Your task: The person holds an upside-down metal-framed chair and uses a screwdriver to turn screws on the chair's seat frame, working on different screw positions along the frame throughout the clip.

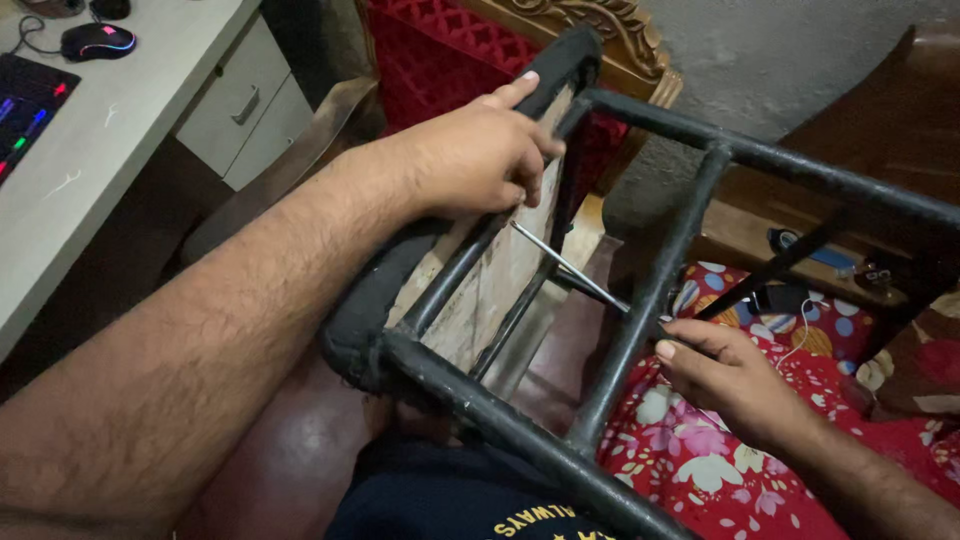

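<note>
The left hand (pixel 480 150) grips the padded edge of an upturned black tubular metal stool (pixel 640 310); the right hand (pixel 725 375) holds a thin steel screwdriver (pixel 570 268).

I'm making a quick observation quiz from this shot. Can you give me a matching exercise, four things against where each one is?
Things:
1. left hand
2. right hand
3. computer mouse
4. flowered red cloth

Places:
A. on the grey desk, top left
B. low on the right, under the right hand
C. gripping the padded edge of the stool seat
D. holding the near end of the thin metal rod, beside a black frame bar

Pairs: 1-C, 2-D, 3-A, 4-B
</note>
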The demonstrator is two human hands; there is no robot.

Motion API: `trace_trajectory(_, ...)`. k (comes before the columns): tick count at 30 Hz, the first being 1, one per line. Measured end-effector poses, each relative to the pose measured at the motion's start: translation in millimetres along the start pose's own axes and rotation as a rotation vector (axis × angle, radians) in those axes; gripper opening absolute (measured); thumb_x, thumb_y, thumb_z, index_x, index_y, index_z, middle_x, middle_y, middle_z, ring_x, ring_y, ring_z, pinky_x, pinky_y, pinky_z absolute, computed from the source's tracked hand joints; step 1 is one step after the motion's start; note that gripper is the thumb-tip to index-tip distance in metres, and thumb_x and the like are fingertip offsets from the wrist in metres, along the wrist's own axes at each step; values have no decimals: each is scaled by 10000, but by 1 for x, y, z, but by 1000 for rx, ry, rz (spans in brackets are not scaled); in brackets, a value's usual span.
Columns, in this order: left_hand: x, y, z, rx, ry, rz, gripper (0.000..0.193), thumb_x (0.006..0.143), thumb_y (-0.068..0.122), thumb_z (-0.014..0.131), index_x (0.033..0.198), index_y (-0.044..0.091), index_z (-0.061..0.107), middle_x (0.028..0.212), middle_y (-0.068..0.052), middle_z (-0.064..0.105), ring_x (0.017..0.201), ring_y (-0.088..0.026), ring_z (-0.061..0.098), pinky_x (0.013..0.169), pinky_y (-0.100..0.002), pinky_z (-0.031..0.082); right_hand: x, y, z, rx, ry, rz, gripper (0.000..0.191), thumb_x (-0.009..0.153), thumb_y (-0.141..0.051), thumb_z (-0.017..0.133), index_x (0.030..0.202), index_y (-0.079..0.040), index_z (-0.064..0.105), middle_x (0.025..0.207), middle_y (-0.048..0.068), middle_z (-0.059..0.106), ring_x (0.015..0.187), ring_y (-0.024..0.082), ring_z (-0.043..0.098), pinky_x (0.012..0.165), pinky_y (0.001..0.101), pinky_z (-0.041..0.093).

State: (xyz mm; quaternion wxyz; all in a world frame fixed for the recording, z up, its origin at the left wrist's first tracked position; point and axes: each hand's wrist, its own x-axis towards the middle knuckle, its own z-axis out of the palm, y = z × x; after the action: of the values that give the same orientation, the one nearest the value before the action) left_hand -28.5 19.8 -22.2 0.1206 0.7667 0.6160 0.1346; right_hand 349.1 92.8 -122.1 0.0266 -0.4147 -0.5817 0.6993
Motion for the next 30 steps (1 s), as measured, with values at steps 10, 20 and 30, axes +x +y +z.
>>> trace_trajectory(10, 6, 1, -9, 111, -211, 137, 186, 742, 107, 697, 794, 212, 841, 1039, -3, 759, 1306, -99, 528, 1253, -528, -55, 2, 6, 3, 3, 26, 33, 237, 936, -227, 644, 1074, -54, 730, 620, -60, 484, 498, 63, 404, 441, 245, 286)
trace_trajectory(20, 3, 9, -15, 108, -227, 100, 125, 773, 180, 732, 820, 222, 839, 1114, 4, 749, 1331, -81, 540, 1288, -543, -51, 3, 11, 3, 49, 15, 32, 228, 947, -177, 623, 1077, -16, 718, 606, -51, 437, 489, 73, 368, 429, 254, 257)
trace_trajectory(30, 3, 35, -17, 310, -308, -198, 225, 711, 343, 871, 933, 339, 836, 1445, 147, 530, 1561, -324, 15, 1108, -620, 370, -4, 2, 14, -138, 72, -46, 285, 939, -194, 641, 1159, -49, 751, 620, -38, 478, 520, 72, 415, 451, 259, 318)
